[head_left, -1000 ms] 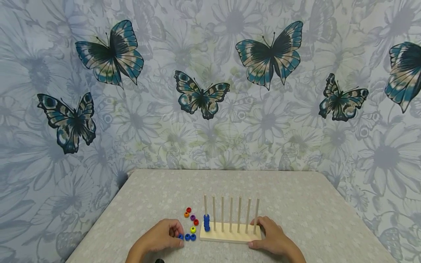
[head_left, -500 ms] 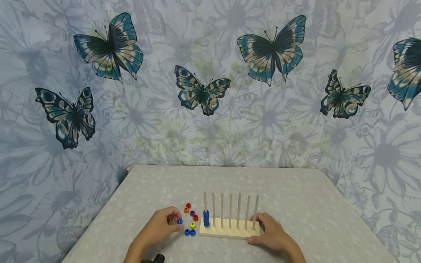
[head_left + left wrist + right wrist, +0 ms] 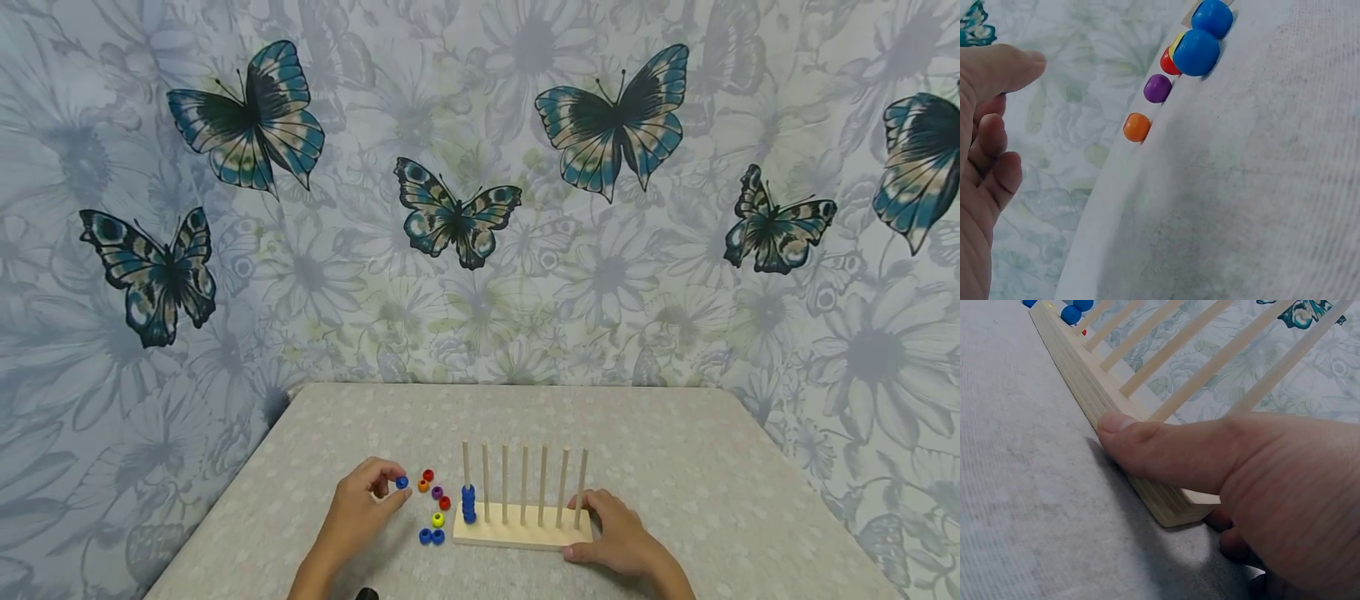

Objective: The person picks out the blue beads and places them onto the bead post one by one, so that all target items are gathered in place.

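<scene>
My left hand [image 3: 360, 504] pinches a blue bead [image 3: 402, 482] between thumb and fingers, raised over the table left of the loose beads. In the left wrist view the thumb and curled fingers show, but that bead is hidden. A wooden peg rack [image 3: 517, 533] with several upright pegs stands to the right. Blue beads [image 3: 468, 505] are stacked on its leftmost peg; the other pegs are bare. My right hand [image 3: 618, 533] grips the right end of the rack's base, with the thumb [image 3: 1147, 447] on the front edge and fingers behind.
Between left hand and rack lie loose beads: two blue [image 3: 426, 537], a yellow bead [image 3: 438, 519], a purple bead [image 3: 437, 492], an orange bead [image 3: 1137, 127] and two red [image 3: 445, 503]. A dark object [image 3: 367, 594] shows at the bottom edge. A butterfly-patterned wall [image 3: 480, 333] stands behind the table.
The left hand has picked up a blue bead from the row near the rack and lifted it up and slightly left, away from the others. The right hand stays on the rack.
</scene>
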A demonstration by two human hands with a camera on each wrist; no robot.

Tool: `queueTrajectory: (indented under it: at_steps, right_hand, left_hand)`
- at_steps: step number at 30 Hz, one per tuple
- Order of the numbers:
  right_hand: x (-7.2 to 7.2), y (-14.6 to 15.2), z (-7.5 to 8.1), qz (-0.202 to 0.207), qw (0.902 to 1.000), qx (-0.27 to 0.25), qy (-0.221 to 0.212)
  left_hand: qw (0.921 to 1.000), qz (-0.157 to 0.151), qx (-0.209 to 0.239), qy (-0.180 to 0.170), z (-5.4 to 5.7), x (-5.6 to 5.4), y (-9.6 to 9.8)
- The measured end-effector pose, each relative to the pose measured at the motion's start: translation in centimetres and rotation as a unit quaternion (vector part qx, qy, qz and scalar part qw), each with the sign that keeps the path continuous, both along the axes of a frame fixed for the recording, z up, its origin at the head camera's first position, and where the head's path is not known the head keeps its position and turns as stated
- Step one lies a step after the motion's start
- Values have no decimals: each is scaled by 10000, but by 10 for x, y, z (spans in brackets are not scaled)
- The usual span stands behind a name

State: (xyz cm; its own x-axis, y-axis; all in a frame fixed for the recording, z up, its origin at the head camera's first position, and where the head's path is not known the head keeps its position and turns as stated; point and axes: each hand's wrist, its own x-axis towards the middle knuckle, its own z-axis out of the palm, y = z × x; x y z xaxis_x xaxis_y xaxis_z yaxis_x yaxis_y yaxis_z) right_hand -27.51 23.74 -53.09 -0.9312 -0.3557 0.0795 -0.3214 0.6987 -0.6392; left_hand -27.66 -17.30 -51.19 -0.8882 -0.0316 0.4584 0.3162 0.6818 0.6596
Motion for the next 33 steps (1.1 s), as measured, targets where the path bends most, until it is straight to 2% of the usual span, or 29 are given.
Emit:
queueTrajectory:
  at_steps: [10,16,23,28,33]
  right_hand:
    - [1,1,-2,-116,9998,-11,-133]
    - [2,-1,-6,-19,9999,-97,-106]
    - [2,-1,-4,-44,9999,-93,-64]
    - [0,-1,-2,-98,9999,-56,-59]
    - [-1,-2,-3,-78,10000,-38,-22]
  left_hand:
    - [9981,-20,-156,592,13,3,2]
    - [9965,17,-36,833,30,6,5]
    - [9877,-374,-134,1512,53,-6,6]
    - [9818,-473,-246,1821,67,-10,10]
    - [9776,-495,-146,2041,78,-16,16]
